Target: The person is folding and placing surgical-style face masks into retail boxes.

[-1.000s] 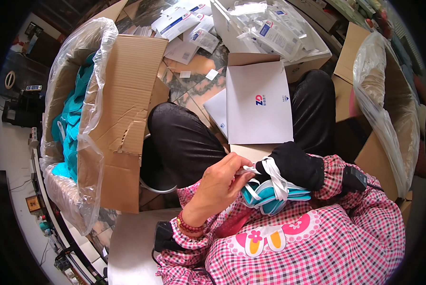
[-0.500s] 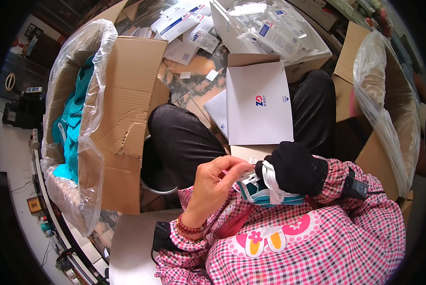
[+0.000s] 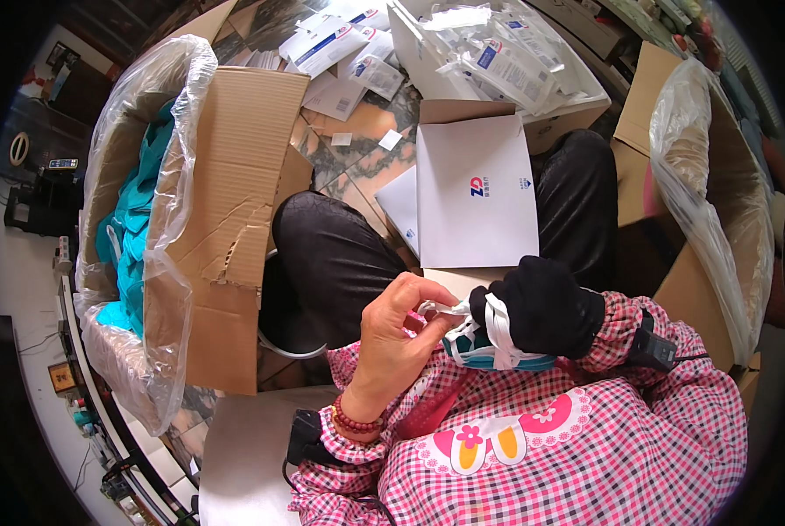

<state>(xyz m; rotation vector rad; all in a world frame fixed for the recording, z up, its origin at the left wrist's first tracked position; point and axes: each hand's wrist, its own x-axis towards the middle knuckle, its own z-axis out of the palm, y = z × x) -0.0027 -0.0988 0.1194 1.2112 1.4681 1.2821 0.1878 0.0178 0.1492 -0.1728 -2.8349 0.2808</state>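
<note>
At near centre, a teal bundle (image 3: 537,363) is gripped by the gloved right hand (image 3: 548,309) and a white looped strap (image 3: 449,309) is pinched by the bare left hand (image 3: 396,337), so a tangle could be caused by uneven pulling.
</note>
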